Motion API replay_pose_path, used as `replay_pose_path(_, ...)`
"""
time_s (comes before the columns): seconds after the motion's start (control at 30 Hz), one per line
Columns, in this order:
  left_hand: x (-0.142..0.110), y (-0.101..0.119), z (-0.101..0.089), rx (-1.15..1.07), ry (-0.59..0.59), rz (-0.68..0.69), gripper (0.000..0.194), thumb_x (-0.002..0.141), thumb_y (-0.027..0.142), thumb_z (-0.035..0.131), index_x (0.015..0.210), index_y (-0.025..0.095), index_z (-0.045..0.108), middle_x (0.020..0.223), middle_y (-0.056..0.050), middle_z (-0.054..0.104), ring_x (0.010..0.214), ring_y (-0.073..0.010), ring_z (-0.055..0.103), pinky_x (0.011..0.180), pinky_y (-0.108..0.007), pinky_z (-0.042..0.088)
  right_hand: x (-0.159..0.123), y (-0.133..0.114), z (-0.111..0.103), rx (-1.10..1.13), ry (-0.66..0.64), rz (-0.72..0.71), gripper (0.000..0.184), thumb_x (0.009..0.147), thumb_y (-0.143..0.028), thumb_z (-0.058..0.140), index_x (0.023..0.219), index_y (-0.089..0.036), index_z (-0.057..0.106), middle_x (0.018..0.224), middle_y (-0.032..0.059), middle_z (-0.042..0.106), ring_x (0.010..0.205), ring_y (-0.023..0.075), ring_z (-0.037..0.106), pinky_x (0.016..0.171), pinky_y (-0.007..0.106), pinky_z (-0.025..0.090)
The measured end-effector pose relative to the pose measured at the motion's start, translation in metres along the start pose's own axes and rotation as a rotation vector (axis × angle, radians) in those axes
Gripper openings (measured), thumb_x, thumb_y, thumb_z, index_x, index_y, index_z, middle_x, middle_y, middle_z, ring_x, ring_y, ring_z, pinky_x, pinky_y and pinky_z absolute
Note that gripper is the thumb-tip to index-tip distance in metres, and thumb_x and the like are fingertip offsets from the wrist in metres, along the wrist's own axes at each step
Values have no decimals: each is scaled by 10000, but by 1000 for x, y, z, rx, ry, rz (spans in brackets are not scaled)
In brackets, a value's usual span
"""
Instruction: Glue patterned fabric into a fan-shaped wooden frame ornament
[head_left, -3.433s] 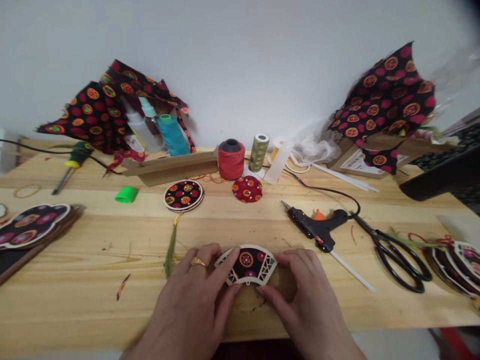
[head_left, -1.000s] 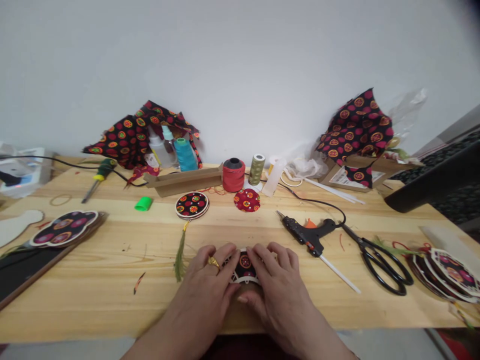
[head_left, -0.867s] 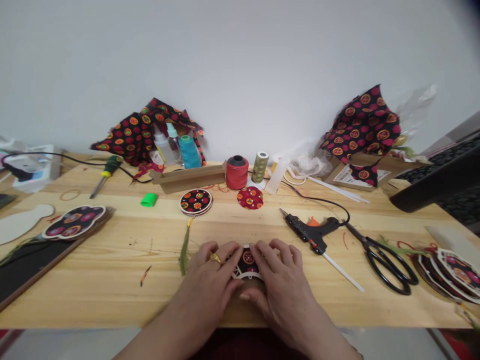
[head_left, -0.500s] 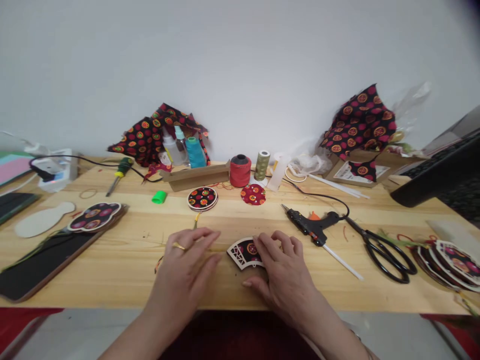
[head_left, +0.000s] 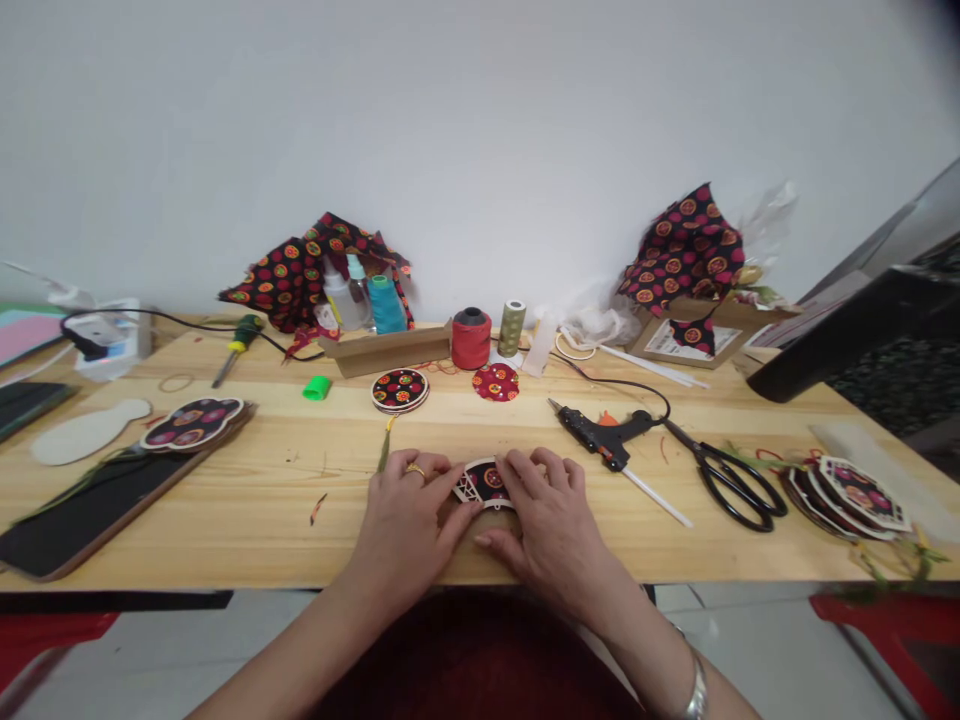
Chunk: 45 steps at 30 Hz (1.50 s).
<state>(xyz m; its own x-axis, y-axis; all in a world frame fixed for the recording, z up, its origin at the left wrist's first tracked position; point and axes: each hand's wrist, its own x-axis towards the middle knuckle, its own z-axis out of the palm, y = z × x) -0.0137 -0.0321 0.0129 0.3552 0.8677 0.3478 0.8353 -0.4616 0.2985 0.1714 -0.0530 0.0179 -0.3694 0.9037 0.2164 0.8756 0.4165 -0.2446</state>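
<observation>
A small fan-shaped piece, white lattice with black and red dotted fabric, lies near the front edge of the wooden table. My left hand, with a gold ring, presses its left side with fingers close together. My right hand lies over its right side, fingers curled down on it. Most of the piece is hidden under the fingers.
A black glue gun with cord and black scissors lie to the right. Behind are a round fabric disc, a red fabric circle, thread spools, and a green cap. Stacks of finished pieces sit left and right.
My left hand had lifted off to the left half a second ago and is back on the fan-shaped piece. The right hand stayed on it. The view shifted slightly.
</observation>
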Motion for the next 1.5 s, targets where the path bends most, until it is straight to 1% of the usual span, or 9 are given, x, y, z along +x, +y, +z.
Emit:
replay_pose_path(0.23,-2,1,4,16,-1,-10,292,838,393,605,1042,210,704,1022,-89,653,1015,-307,476,871,-500,443,1,4,4,0,6,-15,595,868,-563,529,1287,-141,511,1321,115,535,1140,330,401,953,489,296)
replay_pose_path(0.47,-2,1,7,31,-3,-17,298,840,378,604,1049,189,702,1026,-106,648,1020,-310,514,906,-531,412,0,6,2,36,6,-10,597,862,-571,528,1295,-160,507,1297,115,546,1130,338,412,956,497,304)
replay_pose_path(0.73,-1,4,4,39,-20,-12,309,841,366,598,1058,167,694,1037,-121,644,1014,-310,533,901,-535,415,8,13,-17,237,-64,16,401,887,-381,577,1248,-209,548,1234,71,568,1114,294,409,981,476,337)
replay_pose_path(0.8,0,4,4,48,-19,-14,307,832,372,614,1053,175,694,1025,-116,646,1012,-315,526,885,-528,426,7,18,-21,289,-91,21,412,876,-333,596,1267,-216,537,1249,64,554,1133,286,390,1008,473,333)
replay_pose_path(0.93,0,2,4,61,-21,-4,324,830,399,620,1069,189,681,1034,-109,644,1023,-314,526,882,-529,428,2,29,-24,331,-80,61,513,854,-292,617,1332,-174,472,1302,106,482,1194,297,341,1041,494,326)
replay_pose_path(1.07,0,2,4,69,-42,4,325,843,405,604,1092,205,664,1056,-104,638,1037,-308,533,883,-529,426,0,32,-22,377,-79,74,456,859,-280,610,1294,-205,495,1211,100,510,1142,288,385,990,495,382)
replay_pose_path(1.17,1,2,4,71,-43,11,327,836,407,612,1081,196,662,1040,-107,639,1028,-310,538,883,-528,426,2,29,-18,377,-46,88,428,847,-288,632,1255,-211,526,1163,97,541,1104,295,412,954,503,403)
replay_pose_path(1.3,1,-1,6,67,-28,47,318,826,402,624,1056,184,653,1019,-108,637,1007,-306,547,887,-519,425,5,28,-11,364,-5,116,370,840,-297,654,1192,-224,569,1124,90,562,1090,295,422,942,496,408)
replay_pose_path(1.5,0,-7,8,54,-28,91,319,823,374,642,1078,184,617,1036,-101,619,1016,-298,532,922,-513,410,3,28,-6,372,11,137,351,847,-293,651,1183,-238,570,1125,90,537,1098,284,415,950,480,405)
